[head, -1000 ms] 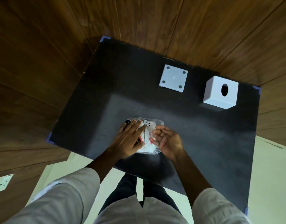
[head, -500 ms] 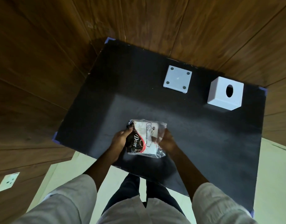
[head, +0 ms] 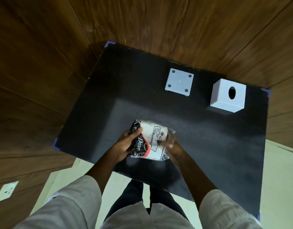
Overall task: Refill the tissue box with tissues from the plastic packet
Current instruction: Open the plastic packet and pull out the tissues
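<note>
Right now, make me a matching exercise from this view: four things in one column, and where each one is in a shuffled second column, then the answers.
Column one:
1. packet
2. box
3. flat white plate
4. wall socket

Column two:
A. far right of the black mat
B. held in both hands, left hand and right hand
C. low on the wood wall, lower left
D. on the mat, just left of the box

Pairs: 1-B, 2-A, 3-D, 4-C
</note>
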